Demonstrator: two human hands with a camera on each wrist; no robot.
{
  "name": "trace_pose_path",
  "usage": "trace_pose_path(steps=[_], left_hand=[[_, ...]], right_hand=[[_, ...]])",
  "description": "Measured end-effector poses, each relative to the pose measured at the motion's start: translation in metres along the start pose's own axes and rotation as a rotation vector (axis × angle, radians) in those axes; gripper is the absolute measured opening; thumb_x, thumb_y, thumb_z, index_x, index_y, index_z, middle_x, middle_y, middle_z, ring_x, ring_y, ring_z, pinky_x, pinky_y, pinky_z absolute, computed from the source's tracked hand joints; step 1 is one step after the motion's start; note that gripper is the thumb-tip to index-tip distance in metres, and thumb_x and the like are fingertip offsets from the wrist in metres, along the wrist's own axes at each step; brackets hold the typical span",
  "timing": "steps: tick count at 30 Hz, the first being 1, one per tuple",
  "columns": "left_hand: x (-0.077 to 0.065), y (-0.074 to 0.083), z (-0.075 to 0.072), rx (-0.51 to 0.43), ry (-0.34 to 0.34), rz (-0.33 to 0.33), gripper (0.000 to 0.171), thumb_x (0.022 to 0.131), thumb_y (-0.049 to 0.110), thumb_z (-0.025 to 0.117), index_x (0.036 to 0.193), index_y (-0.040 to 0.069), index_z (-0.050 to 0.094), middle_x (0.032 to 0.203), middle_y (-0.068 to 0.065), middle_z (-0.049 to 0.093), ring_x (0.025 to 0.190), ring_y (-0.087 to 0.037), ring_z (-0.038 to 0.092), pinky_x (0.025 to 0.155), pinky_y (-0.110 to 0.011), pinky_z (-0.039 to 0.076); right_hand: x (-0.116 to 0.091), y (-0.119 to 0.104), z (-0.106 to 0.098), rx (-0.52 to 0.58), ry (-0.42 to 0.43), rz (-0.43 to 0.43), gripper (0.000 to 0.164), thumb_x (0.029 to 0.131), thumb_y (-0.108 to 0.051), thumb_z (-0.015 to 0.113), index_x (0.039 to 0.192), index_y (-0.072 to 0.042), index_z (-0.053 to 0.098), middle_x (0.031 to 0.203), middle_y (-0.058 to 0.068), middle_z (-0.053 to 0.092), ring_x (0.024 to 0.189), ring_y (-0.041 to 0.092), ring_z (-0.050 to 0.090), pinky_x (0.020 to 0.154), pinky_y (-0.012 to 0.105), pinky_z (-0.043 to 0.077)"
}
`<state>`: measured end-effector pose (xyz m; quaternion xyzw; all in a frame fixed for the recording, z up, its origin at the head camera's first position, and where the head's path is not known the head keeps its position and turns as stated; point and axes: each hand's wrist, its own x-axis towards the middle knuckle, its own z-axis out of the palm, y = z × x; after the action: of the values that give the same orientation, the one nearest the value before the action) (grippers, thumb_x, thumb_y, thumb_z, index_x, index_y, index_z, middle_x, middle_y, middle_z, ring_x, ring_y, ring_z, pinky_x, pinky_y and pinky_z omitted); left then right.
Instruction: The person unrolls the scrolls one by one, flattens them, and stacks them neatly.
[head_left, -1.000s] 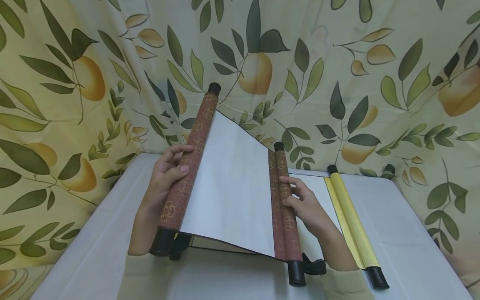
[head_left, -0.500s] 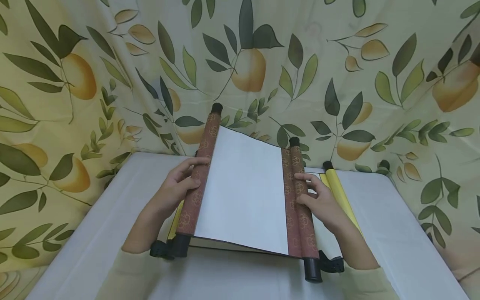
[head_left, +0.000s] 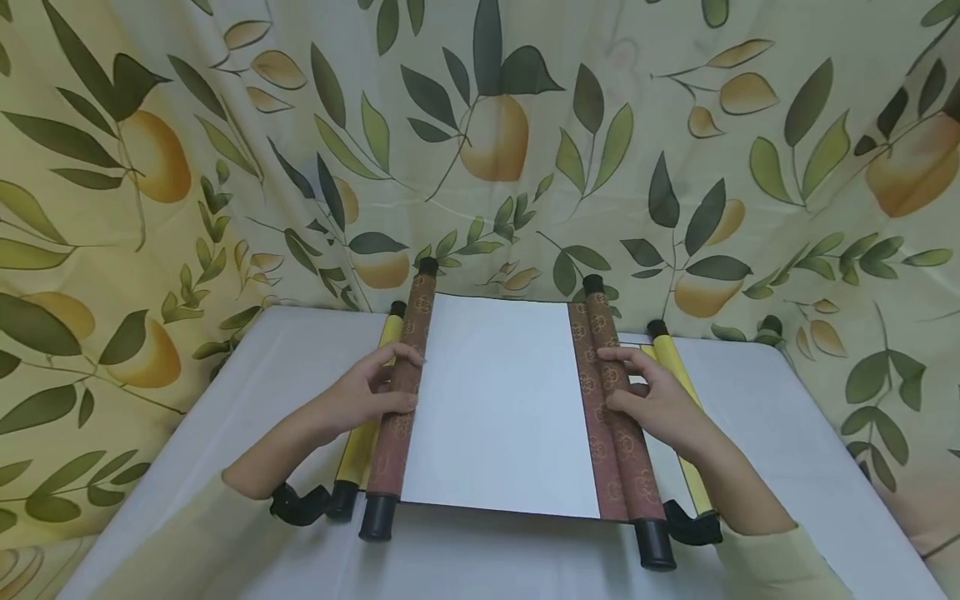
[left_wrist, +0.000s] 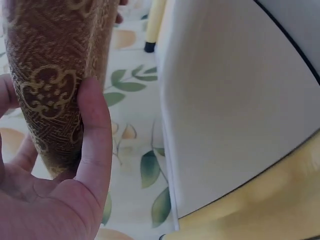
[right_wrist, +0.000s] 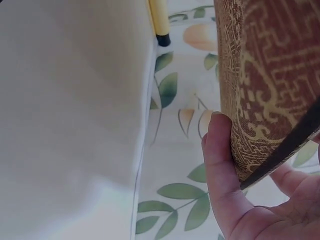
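Note:
A red scroll (head_left: 506,408) with gold patterning and black end caps is partly unrolled, its white paper facing up. My left hand (head_left: 367,390) grips its left roller between thumb and fingers, as the left wrist view also shows. On the right roller, my right hand (head_left: 663,404) has its thumb on one side and fingers on the other; the brocade (right_wrist: 275,75) fills much of the right wrist view. The red scroll lies over a yellow scroll (head_left: 358,454), hiding its middle. Whether the two touch cannot be told from the head view.
The yellow scroll rests on a white table (head_left: 780,467), its rollers standing out past the red one on both sides. Behind the table hangs a curtain (head_left: 637,158) printed with fruit and leaves. A black strap (head_left: 300,504) sits at each wrist.
My left hand has lowered the red scroll's left roller, bringing the tilted paper nearly level. Both hands have shifted rightward in view with it. The yellow scroll's left roller has come into sight.

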<state>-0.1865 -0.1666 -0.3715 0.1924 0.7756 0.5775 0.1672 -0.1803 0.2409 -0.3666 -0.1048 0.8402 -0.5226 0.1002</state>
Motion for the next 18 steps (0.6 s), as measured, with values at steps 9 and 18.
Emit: trace_pose_path(steps=[9,18], left_hand=[[-0.001,0.005,0.004,0.129,-0.049,-0.035,0.031,0.087,0.007,0.052,0.116,0.017,0.054,0.103,-0.008,0.047,0.08,-0.022,0.045,0.061,-0.031,0.042],[-0.011,0.015,0.003,0.129,-0.037,0.003,0.022,0.086,0.014,0.063,0.098,0.005,0.047,0.087,-0.01,0.044,0.077,-0.02,0.041,0.058,-0.028,0.037]], right_hand=[[-0.001,-0.001,-0.007,-0.073,0.004,0.004,0.059,0.083,-0.006,0.058,0.136,-0.02,0.036,0.135,0.012,0.027,0.107,0.036,0.051,0.069,0.036,0.051],[0.0,-0.001,-0.006,-0.109,0.009,-0.016,0.06,0.082,-0.003,0.057,0.136,-0.019,0.037,0.132,0.013,0.031,0.099,0.035,0.052,0.068,0.035,0.05]])
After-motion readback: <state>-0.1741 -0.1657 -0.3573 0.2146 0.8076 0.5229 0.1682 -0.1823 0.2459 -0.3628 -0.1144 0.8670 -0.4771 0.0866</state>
